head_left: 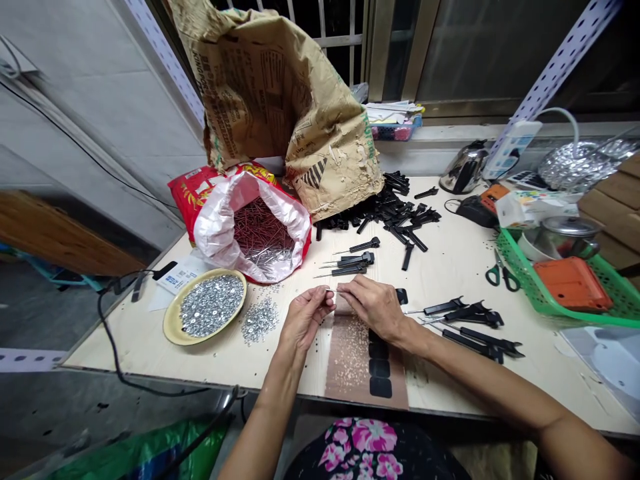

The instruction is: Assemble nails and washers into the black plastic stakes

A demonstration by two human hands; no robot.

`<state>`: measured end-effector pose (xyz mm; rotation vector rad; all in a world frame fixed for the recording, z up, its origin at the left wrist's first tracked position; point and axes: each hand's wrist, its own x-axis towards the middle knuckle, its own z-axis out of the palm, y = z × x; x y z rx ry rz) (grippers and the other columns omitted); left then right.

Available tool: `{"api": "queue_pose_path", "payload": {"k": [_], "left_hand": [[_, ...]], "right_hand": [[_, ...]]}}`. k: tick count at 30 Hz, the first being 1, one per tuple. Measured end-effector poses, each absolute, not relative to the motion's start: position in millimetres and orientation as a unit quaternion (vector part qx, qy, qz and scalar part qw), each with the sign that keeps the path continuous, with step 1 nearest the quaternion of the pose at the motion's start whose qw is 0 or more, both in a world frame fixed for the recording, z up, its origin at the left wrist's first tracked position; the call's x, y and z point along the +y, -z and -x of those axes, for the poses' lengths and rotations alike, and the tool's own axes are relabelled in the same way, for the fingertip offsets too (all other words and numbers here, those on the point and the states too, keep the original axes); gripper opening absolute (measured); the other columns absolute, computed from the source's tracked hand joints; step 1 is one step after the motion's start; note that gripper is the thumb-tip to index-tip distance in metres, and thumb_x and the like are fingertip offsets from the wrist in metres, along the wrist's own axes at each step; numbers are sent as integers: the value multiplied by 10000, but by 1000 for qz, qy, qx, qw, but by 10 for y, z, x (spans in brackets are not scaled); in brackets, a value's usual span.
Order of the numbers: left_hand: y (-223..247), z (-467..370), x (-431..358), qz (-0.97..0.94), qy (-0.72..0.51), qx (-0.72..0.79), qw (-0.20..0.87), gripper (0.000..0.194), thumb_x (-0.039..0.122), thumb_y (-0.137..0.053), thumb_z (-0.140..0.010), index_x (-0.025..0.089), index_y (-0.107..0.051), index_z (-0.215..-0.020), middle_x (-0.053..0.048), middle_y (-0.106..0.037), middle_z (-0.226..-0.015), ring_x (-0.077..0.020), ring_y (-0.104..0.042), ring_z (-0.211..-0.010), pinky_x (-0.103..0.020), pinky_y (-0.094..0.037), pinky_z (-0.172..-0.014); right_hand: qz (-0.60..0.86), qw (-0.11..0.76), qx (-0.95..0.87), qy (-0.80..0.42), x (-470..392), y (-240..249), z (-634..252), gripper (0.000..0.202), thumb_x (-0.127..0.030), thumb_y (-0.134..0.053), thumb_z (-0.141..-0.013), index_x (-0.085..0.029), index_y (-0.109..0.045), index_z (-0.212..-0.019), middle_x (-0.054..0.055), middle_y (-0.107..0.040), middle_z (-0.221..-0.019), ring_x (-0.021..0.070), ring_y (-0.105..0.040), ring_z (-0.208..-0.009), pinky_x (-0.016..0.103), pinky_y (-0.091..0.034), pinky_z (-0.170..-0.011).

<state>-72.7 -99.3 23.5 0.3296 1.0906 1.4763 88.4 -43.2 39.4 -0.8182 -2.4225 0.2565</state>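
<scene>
The fingers of the left hand are drawn together, thumb and forefinger pinching a small, slender, silvery piece; the right hand has its bent fingers at the other end, though I cannot tell whether they grip it, since their undersides are hidden. The piece sits between the two sets of fingertips, near the far end of a flat brown mat strewn with pale crumbs. So slight a thing could slip if either hand pushes off-line, and might then be lost among those crumbs or the loose heap of tiny silver metal washers to the left. A wide swing of the right forearm could also knock the long black plastic parts with thin metal rods beside it, and their exposed tips could prick a careless wrist.
</scene>
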Motion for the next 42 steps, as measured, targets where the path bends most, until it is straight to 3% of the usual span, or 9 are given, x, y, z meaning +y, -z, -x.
{"api": "queue_pose_path", "payload": {"k": [10, 22, 28, 33, 37, 42], "left_hand": [[-226, 601, -987, -225, -628, 551, 501, 296, 330, -792, -606, 100, -689, -762, -28, -669, -680, -77, -575, -569, -222, -486, -628], [-251, 615, -959, -262, -578, 559, 534, 302, 335, -801, -587, 91, -693, -729, -31, -660, -661, -84, -561, -566, -225, -472, -616], [-236, 654, -956, -225, -512, 542, 627, 330, 332, -835, -539, 79, -669, -669, -36, -648, -630, -74, -547, -521, -206, -473, -557], [-208, 620, -920, -188, -480, 518, 682, 306, 298, -843, -538, 80, -651, -633, -27, -622, -585, -68, -548, -521, -191, -499, -565], [-189, 541, -907, -201, -479, 550, 654, 299, 306, -836, -549, 82, -659, -636, -35, -631, -580, -72, -551, -505, -196, -497, -557], [-196, 469, -909, -282, -489, 584, 583, 333, 387, -803, -576, 86, -681, -652, -47, -640, -589, -90, -542, -501, -209, -460, -516]], "right_hand": [[294, 253, -918, 76, -443, -349, -977, 156, -216, -480, -930, -215, -605, -1025, 17, -602, -787, 154, -500, -756, 293, -289, -629], [316, 241, -918, -10, -409, -310, -1031, 177, -270, -444, -946, -198, -606, -926, 26, -567, -811, 131, -505, -727, 252, -328, -619], [265, 206, -940, 59, -404, -328, -1137, 182, -171, -442, -931, -201, -613, -879, 25, -571, -801, 145, -494, -738, 270, -318, -629], [290, 229, -929, 3, -395, -275, -1207, 178, -246, -461, -938, -187, -616, -875, 27, -575, -808, 130, -490, -730, 256, -326, -647], [251, 220, -941, 64, -381, -272, -1254, 228, -165, -423, -939, -171, -605, -802, 39, -566, -766, 147, -464, -716, 285, -288, -632], [256, 206, -941, 75, -363, -257, -1291, 197, -177, -431, -937, -177, -604, -845, 40, -573, -804, 159, -464, -751, 295, -288, -639]]}}
